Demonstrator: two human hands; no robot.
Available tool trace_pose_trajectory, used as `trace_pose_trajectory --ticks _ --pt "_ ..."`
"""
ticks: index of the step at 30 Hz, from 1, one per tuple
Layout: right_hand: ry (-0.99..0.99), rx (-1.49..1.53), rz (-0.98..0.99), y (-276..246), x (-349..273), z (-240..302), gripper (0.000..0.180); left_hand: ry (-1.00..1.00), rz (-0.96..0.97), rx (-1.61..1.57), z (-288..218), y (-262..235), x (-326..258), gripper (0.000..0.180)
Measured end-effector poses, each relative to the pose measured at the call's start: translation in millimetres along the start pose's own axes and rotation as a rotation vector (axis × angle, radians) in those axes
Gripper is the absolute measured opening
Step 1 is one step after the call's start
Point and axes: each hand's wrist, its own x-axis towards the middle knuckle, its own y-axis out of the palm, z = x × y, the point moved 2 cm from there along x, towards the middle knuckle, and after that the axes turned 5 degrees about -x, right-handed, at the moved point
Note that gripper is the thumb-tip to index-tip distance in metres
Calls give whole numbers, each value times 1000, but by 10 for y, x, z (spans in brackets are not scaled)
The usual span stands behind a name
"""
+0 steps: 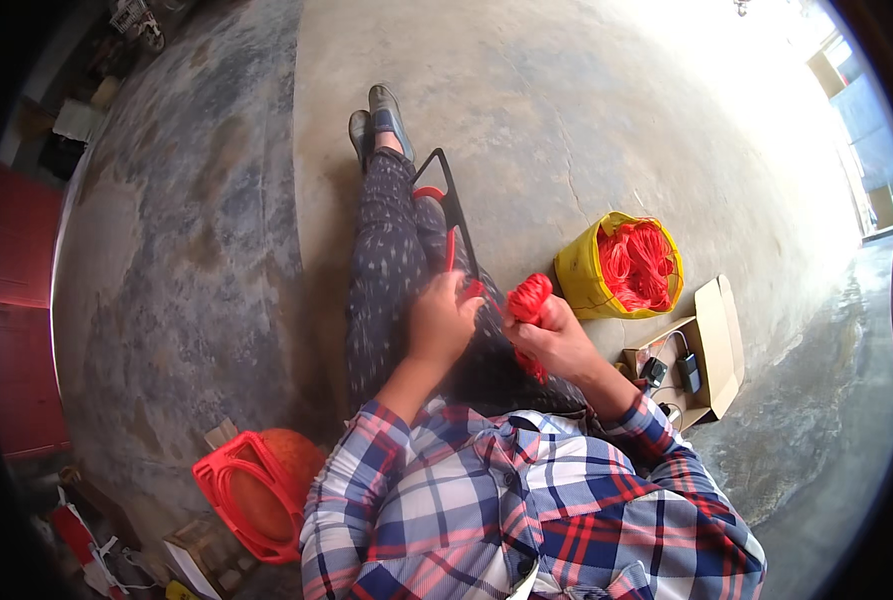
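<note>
Across my lap lies a narrow black frame (453,212) with angled bars, and red cord is wrapped on parts of it. My left hand (439,322) is closed at the frame's near end, pinching red cord (473,290) between thumb and fingers. Just to its right, my right hand (563,345) grips a bunched hank of red cord (528,296). Some of that cord hangs below the right hand toward my lap. How the two hands' cord joins is too small to make out.
To the right stands a yellow bucket (583,272) full of red cord. Nearer me is an open cardboard box (718,345) holding black devices and cables. A red plastic stool-like object (256,490) sits at lower left. My outstretched legs rest on the concrete floor (506,120).
</note>
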Motion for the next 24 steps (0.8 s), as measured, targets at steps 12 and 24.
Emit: trace_pose_trajectory --ticks 12,24 --pt "-91 -1552 -35 -431 637 -44 20 -883 66 -858 90 -124 352 23" --pt "-498 -876 -98 -94 597 -39 40 -277 -27 -467 -409 -293 493 27"
